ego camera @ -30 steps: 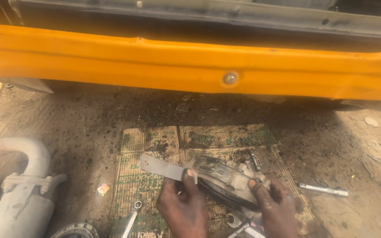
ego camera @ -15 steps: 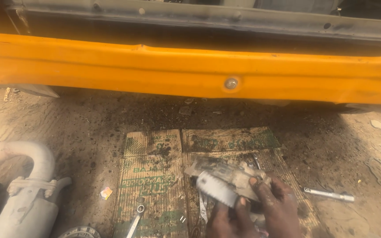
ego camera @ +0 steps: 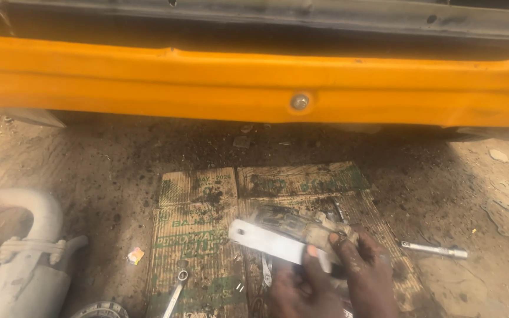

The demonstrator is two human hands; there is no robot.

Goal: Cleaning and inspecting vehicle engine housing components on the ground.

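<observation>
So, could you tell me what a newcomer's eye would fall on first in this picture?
The broad orange body panel spans the whole top of the view. Below it, on flattened cardboard over oily ground, the left hand and right hand hold a greasy metal part with a pale flat bracket. A grey exhaust pipe lies at the lower left.

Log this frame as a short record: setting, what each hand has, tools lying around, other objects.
Setting: dirt ground beside an orange vehicle body panel, flattened cardboard sheet spread below it
Left hand: grips a flat pale metal bracket from underneath
Right hand: holds the greasy metal part joined to the bracket
Tools: spanner on the cardboard, socket extension bar on the dirt to the right
Other: grey exhaust pipe and canister at left
</observation>
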